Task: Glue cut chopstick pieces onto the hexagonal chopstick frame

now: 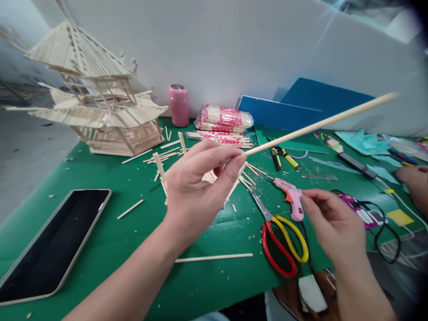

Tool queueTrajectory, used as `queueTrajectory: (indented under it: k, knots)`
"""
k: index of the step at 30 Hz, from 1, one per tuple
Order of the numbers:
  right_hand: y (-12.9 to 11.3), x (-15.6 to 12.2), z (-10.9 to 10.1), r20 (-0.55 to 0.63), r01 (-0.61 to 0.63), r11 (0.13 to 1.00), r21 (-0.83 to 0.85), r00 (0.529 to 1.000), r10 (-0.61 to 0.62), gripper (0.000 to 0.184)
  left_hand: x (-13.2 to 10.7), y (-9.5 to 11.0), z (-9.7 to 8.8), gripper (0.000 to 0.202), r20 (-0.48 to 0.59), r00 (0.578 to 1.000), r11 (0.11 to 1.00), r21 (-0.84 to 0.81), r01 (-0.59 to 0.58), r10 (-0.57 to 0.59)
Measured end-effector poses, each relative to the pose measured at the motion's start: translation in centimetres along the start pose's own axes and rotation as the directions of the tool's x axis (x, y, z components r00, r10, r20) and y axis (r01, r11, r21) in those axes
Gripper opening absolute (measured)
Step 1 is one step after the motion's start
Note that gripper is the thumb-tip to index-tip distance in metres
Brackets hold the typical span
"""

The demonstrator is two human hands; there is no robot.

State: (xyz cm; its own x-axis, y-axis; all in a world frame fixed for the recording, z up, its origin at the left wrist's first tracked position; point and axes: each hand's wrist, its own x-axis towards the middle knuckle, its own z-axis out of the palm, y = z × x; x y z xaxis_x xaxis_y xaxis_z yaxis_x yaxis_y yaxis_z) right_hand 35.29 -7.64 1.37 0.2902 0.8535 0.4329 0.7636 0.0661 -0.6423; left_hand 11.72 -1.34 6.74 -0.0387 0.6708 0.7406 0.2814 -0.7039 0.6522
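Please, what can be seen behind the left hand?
Past the left hand, upright sticks show, with loose sticks on the green table. What the hand covers cannot be seen.

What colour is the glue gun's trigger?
The trigger is orange, on a pink glue gun; best seen in the head view.

- Setting: craft workshop by appearance; type of premises uncertain.
- Bench: green-covered table (143,245), strewn with stick offcuts (130,209).
- Tools: pink glue gun (290,194), scissors (267,216), yellow-and-black-handled pliers (275,158).
- Stock: bagged stick bundles (227,117).
- Work: tiered stick-built model (112,117).
- Shared: co-worker's hand (414,180), right edge.
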Motion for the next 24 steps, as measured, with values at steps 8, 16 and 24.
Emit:
queueTrajectory:
  k: [8, 16, 24]
  knots:
    - [5.4, -7.3, -0.4, 0.391, 0.091, 0.9, -0.426, 0.916, 0.093, 0.026, -4.2, 5.1, -4.5, 0.009, 0.172, 0.94, 0.954, -0.001, 0.3, -0.296]
    - [5.5, -5.8, 0.5, 0.468, 0.137, 0.825, -0.548, 0.868, 0.167, 0.019, -12.8, 1.6, -4.1, 0.018, 0.477, 0.137, 0.083, -0.133, 0.988, -0.868]
    - [4.8, -7.2, -3.6, 0.474, -0.211, 0.972, -0.102, 0.849, 0.234, 0.033, -12.9, 0.9, -2.8, 0.016, 0.514, 0.141, -0.063, -0.36, 0.931, -0.846]
